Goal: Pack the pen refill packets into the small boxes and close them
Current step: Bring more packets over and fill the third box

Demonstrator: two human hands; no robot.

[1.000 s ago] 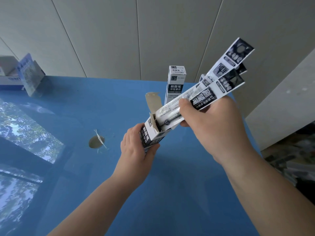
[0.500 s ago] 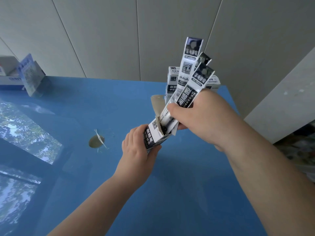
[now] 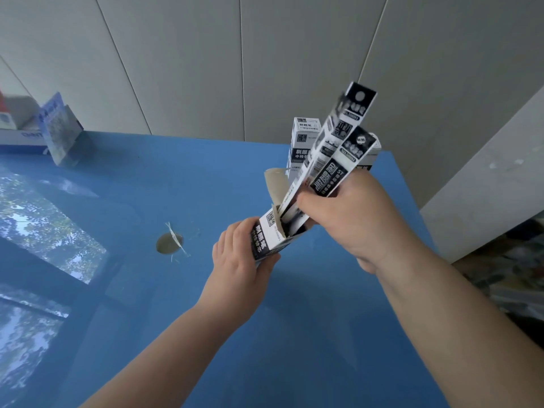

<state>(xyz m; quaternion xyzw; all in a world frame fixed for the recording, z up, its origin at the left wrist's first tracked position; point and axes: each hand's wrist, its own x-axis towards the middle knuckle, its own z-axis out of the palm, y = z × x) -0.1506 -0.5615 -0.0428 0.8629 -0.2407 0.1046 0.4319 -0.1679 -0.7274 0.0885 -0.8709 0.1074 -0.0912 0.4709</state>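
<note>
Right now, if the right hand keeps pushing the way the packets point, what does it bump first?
Probably the open small box held by the left hand; the right hand is steering the refill packets into its mouth.

Counter point(image 3: 206, 178), lower frame: glossy blue, smooth, mirrors windows at left. Small box point(image 3: 269, 235), centre: printed b/w cardboard w/ raw matt brown inside its open flap; refill packets point(image 3: 338, 154) above it look like shiny printed film. Wall panels point(image 3: 188, 60) up top: matt grey, smooth.
</note>
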